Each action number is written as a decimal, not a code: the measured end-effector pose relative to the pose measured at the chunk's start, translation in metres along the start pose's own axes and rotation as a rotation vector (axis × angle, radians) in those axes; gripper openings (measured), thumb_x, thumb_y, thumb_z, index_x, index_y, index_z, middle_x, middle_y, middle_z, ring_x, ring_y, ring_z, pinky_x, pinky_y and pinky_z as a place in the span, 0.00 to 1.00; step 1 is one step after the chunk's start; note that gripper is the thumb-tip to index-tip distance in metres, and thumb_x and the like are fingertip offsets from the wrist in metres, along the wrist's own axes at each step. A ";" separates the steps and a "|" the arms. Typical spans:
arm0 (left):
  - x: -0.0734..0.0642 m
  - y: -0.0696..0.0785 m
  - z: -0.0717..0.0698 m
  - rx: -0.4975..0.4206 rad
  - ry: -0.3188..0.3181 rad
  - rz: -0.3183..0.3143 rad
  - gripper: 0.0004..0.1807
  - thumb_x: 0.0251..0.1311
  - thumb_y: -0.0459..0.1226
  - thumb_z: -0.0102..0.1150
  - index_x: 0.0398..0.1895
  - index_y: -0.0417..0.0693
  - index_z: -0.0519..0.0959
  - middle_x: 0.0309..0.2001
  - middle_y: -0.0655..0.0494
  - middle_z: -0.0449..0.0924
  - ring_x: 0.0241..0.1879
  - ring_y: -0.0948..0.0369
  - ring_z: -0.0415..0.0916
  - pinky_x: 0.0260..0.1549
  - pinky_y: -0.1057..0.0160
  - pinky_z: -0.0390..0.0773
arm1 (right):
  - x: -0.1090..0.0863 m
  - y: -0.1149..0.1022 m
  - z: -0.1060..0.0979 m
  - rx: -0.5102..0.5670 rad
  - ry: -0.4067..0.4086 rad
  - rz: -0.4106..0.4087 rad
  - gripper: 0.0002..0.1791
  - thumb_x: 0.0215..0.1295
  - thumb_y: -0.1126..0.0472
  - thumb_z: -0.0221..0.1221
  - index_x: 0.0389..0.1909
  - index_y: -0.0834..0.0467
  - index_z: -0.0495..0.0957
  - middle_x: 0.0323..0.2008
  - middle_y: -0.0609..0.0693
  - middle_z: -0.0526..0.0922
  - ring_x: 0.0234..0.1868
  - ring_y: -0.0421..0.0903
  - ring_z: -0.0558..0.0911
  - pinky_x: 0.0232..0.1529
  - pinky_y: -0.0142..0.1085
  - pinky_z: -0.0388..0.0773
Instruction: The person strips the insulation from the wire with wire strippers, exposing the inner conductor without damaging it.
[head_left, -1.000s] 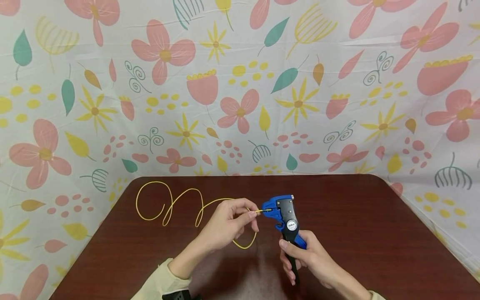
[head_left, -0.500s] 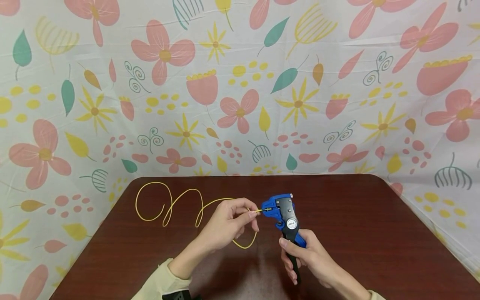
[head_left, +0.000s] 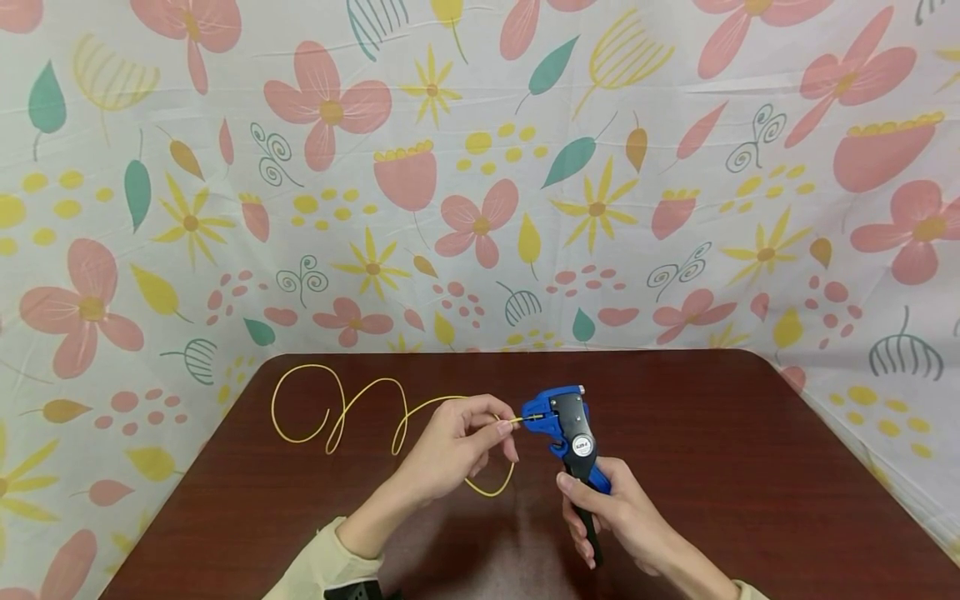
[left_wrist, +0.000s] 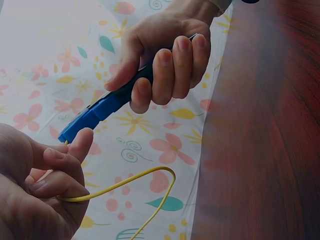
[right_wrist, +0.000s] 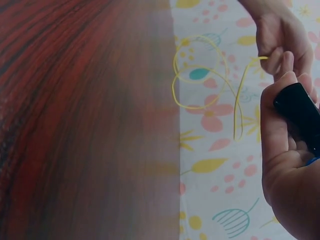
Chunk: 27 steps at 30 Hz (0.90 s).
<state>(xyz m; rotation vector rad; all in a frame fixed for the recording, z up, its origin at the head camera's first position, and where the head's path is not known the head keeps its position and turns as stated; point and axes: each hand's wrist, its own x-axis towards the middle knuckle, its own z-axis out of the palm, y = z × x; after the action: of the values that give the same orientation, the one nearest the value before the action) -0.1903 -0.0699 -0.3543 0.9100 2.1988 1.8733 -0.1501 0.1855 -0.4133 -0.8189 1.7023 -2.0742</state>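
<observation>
A blue and black wire stripper (head_left: 577, 425) is gripped by its handles in my right hand (head_left: 618, 512), its head up and its mouth facing left. Between thumb and fingertips my left hand (head_left: 457, 442) pinches a yellow wire (head_left: 491, 495) close to its end. That end reaches into the stripper's blue mouth. In the left wrist view the wire (left_wrist: 120, 184) also passes out through the curled lower fingers. The right wrist view shows the black handle end (right_wrist: 299, 112) in the palm; the stripper's head is outside that view.
The rest of the yellow wire trails in loose loops over the left part of the dark brown table (head_left: 720, 433). A white cloth (head_left: 480, 292) printed with flowers hangs behind the table and along its sides.
The wire stripper and right hand have shifted very slightly up and to the left. The left hand stays in place with the wire pinched.
</observation>
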 end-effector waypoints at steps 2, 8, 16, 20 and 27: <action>0.000 0.000 0.000 -0.003 0.001 0.000 0.05 0.76 0.30 0.57 0.43 0.38 0.82 0.26 0.49 0.85 0.12 0.62 0.61 0.13 0.68 0.62 | 0.000 0.000 0.000 -0.001 0.003 0.001 0.16 0.84 0.68 0.42 0.35 0.75 0.66 0.20 0.73 0.64 0.13 0.63 0.69 0.13 0.51 0.79; 0.000 0.000 0.000 -0.010 0.005 0.001 0.05 0.76 0.31 0.58 0.43 0.37 0.82 0.27 0.47 0.86 0.12 0.62 0.61 0.13 0.68 0.62 | 0.000 -0.001 0.001 -0.003 0.010 0.008 0.17 0.85 0.67 0.43 0.35 0.76 0.66 0.19 0.73 0.64 0.13 0.62 0.70 0.13 0.50 0.79; 0.000 0.000 0.000 -0.021 0.010 -0.010 0.05 0.76 0.30 0.57 0.43 0.39 0.82 0.27 0.49 0.86 0.13 0.62 0.62 0.14 0.68 0.63 | 0.001 -0.001 0.001 0.001 0.017 0.014 0.17 0.85 0.67 0.43 0.35 0.76 0.65 0.19 0.72 0.63 0.13 0.63 0.68 0.13 0.48 0.79; 0.000 0.000 0.001 -0.029 0.010 -0.013 0.05 0.76 0.30 0.57 0.42 0.39 0.82 0.28 0.46 0.86 0.13 0.62 0.62 0.14 0.68 0.63 | 0.001 -0.002 0.002 0.002 0.020 0.013 0.17 0.85 0.66 0.43 0.35 0.76 0.65 0.19 0.72 0.63 0.13 0.63 0.67 0.13 0.48 0.79; 0.000 -0.001 0.000 -0.035 0.008 -0.011 0.05 0.76 0.30 0.58 0.43 0.38 0.82 0.29 0.40 0.86 0.12 0.62 0.62 0.13 0.68 0.64 | 0.001 -0.001 0.003 0.001 0.028 0.016 0.17 0.85 0.67 0.43 0.35 0.75 0.66 0.19 0.72 0.63 0.13 0.62 0.69 0.13 0.48 0.79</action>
<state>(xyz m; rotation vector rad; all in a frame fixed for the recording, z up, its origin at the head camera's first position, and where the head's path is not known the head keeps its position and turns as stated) -0.1904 -0.0695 -0.3551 0.8841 2.1637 1.9080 -0.1487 0.1832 -0.4118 -0.7773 1.7168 -2.0855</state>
